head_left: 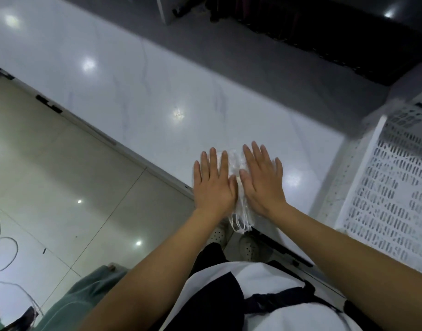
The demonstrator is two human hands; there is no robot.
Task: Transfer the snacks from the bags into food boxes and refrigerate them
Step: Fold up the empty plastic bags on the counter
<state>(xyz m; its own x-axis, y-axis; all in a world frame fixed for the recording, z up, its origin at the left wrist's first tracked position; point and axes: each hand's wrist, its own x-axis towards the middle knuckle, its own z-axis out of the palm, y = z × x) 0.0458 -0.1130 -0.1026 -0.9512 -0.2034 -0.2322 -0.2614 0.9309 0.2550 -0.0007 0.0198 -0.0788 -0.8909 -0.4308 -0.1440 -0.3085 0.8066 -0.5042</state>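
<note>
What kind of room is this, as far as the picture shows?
Probably a home kitchen: a glossy white marble-look counter above a tiled floor, with a white perforated basket on it. Both hands press a clear plastic bag flat.

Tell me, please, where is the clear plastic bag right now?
In the head view, the clear plastic bag lies flat at the near edge of the white countertop, pressed under the left hand and right hand, left of the white perforated basket.
</note>
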